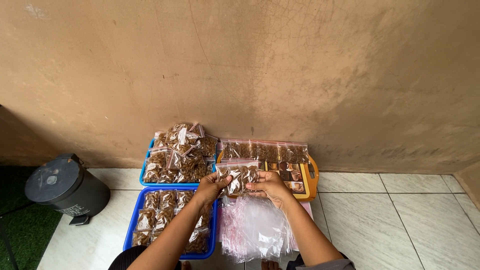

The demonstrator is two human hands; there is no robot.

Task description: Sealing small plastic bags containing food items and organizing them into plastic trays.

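Fingers (pixel 254 186) of both hands, left hand (pixel 210 189) and right hand (pixel 272 187), are closed on a small clear zip bag (pixel 237 176) of brown pieces, held above empty bags (pixel 255 227), between blue trays (pixel 131 227) and an orange tray (pixel 311 182).

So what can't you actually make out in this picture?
- Head view: what the brown pieces in the small bag are; too small.
- Tray surface: mostly hidden by bags.
- Near blue tray: partly hidden by the left hand and forearm.
- Right hand: elbow cut by the bottom edge.
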